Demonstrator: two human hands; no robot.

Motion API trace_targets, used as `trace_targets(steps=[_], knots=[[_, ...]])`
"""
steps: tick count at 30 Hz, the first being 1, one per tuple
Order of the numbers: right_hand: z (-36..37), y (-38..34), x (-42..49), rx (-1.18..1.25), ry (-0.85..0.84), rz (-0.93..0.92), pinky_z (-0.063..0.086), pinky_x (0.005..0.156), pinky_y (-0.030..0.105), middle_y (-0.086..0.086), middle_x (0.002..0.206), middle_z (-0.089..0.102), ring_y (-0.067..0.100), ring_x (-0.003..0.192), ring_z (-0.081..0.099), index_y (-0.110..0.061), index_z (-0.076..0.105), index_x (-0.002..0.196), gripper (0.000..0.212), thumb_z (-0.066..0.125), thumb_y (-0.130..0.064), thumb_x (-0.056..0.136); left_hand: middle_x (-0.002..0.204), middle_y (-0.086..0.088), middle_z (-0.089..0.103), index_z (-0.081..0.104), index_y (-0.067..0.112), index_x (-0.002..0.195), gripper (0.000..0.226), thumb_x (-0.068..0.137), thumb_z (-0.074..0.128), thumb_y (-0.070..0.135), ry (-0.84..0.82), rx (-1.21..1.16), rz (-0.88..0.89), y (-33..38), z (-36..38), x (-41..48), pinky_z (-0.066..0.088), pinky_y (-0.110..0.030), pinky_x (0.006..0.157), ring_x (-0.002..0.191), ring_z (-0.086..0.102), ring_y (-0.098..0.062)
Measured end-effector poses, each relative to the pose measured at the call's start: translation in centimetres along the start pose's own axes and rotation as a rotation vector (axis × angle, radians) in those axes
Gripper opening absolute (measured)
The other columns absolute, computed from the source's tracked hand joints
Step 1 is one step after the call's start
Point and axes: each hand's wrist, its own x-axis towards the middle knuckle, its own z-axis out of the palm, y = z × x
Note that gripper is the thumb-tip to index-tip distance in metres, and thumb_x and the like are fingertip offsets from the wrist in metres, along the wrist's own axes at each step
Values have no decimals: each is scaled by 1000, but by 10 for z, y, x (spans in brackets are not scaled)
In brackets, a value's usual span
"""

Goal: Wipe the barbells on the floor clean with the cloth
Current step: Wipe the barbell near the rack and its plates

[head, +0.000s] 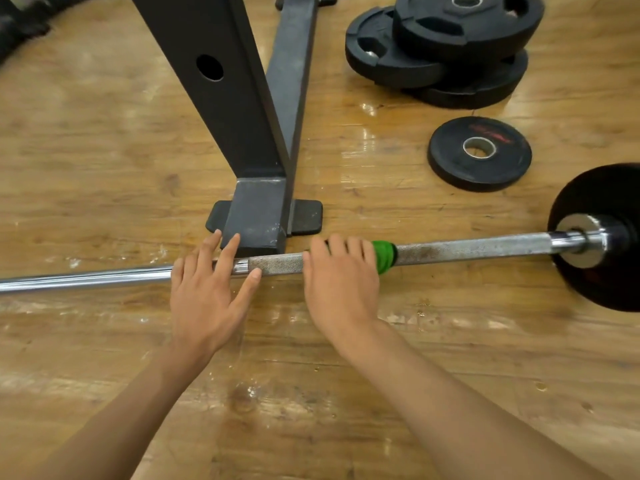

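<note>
A steel barbell (467, 249) lies across the wooden floor from left to right, with a black plate (602, 199) on its right end. My right hand (341, 282) grips the knurled part of the bar with a green cloth (384, 256) wrapped round the bar under its fingers; only the cloth's right edge shows. My left hand (207, 289) rests on the bar just to the left, its fingers straight and spread, its thumb lying along the knurling.
A black steel rack post and its foot (256, 216) stand right behind the bar, close to both hands. Loose black weight plates lie at the back right: a stack (446, 46) and a single small plate (479, 154).
</note>
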Motion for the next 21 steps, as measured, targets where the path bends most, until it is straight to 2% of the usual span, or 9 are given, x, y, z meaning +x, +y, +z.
trace_targets(steps=[2,4,8,13,17,19,21], knots=[[-4,9,2,-17,-52,-76,40,100,44,3,108,68,27,101,58,-22,63,114,38,32,-43,108,158,-13,46,49,16,154,75,102,28,66,-15,19,31,-2,-2,-2,30,-50,111,133,49,-36],[-13,36,-1,17,-43,-104,41,96,43,2,102,69,26,96,58,-24,64,109,39,33,-47,107,158,-13,46,49,15,154,74,102,29,65,-20,20,36,-3,-3,-6,31,-51,111,133,49,-36],[-30,99,-17,-67,91,29,38,87,41,3,86,65,25,81,51,-19,65,97,38,37,-44,105,160,-11,43,48,17,155,75,102,29,66,-29,6,-10,4,-5,-16,24,-50,117,141,43,-35],[-25,67,-20,-116,72,247,40,101,49,7,93,69,32,91,56,-16,67,97,31,42,-34,104,162,-10,43,53,23,152,84,98,15,75,-61,-6,-85,16,-11,-23,21,-51,121,148,38,-34],[-18,40,-31,-131,-11,54,45,91,47,5,93,67,32,87,58,-20,66,100,43,28,-40,103,170,-12,30,40,25,161,81,102,9,71,-31,-6,40,47,-17,-16,5,-47,131,160,18,-28],[-24,50,-39,-130,-25,-33,46,95,46,2,95,67,30,90,60,-23,65,106,44,27,-44,104,171,-12,28,40,23,161,72,106,17,64,18,-13,128,64,-19,-9,4,-47,131,162,12,-26],[-32,76,-48,-121,13,-16,44,100,46,1,95,67,28,92,60,-24,65,107,42,28,-45,105,172,-12,23,40,22,160,68,108,18,60,11,-18,185,70,-16,-5,4,-47,131,162,7,-26]])
